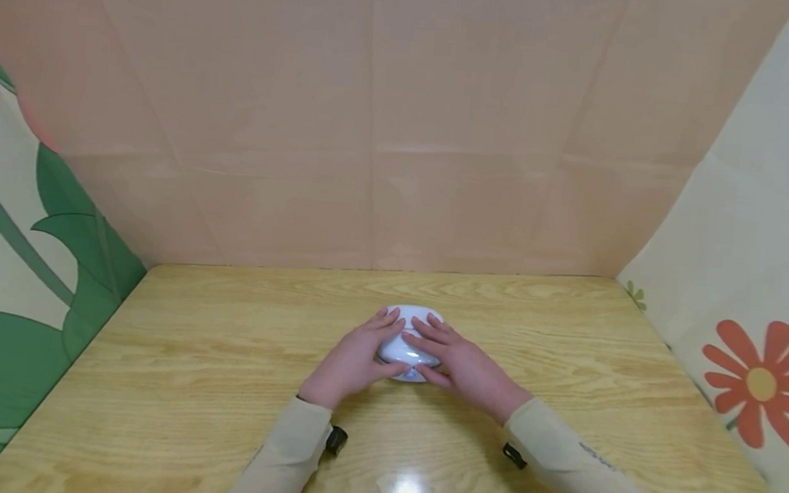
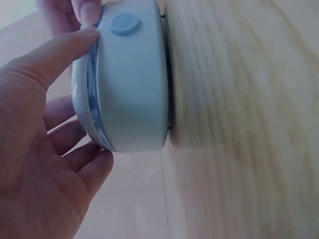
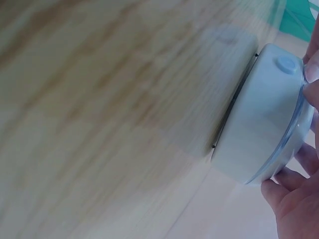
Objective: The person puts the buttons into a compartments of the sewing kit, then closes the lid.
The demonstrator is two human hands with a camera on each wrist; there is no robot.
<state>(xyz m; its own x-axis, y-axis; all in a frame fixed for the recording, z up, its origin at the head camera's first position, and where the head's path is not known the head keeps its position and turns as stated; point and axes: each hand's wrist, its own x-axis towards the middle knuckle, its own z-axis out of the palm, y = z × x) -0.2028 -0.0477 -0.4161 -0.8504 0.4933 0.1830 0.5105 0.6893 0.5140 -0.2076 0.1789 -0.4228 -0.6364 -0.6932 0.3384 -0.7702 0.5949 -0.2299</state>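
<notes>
A white, rounded lidded box (image 1: 419,312) stands on the table between my two hands. It has a round pale-blue button (image 2: 124,23) on its front and small dark feet underneath. My left hand (image 1: 354,355) holds the lid (image 2: 79,97) from the left, thumb at the front seam and fingers round the far edge. From the right, my right hand (image 1: 468,366) grips the same lid, its thumb close to the left one above the button. A shiny bluish strip runs along the seam between lid and body. The box's inside is hidden.
The wood-grain table (image 1: 213,387) reaches back to a pinkish-beige backdrop (image 1: 447,126). Printed cloths with leaves at left and a red flower (image 1: 761,384) at right flank it. A dark wrist device (image 1: 335,439) shows beneath the left sleeve.
</notes>
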